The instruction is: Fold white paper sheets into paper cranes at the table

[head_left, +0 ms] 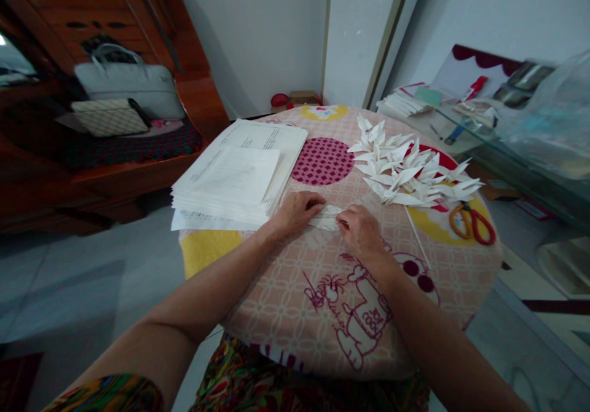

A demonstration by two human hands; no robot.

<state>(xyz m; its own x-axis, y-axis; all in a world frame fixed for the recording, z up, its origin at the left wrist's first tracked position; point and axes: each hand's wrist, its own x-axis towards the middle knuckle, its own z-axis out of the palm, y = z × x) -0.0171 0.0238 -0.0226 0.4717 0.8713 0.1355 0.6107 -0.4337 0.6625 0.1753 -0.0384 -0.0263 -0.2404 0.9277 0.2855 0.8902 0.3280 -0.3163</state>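
Between my two hands, a small folded piece of printed paper (326,218) lies on the patterned tablecloth (276,301). My left hand (297,211) pinches its left end, fingers curled together. At the right end, my right hand (362,230) grips the paper with its fingers closed. Left of my hands is a thick stack of printed sheets (253,130), with smaller blank-looking paper squares (242,175) on top. To the right spreads a heap of folded white paper cranes (401,169).
Scissors (472,222) with orange and red handles lie near the table's right edge, and a thin white stick (417,237) lies beside them. A glass shelf (516,160) with papers and a plastic bag stands at right. A wooden bench (138,160) holds bags at left.
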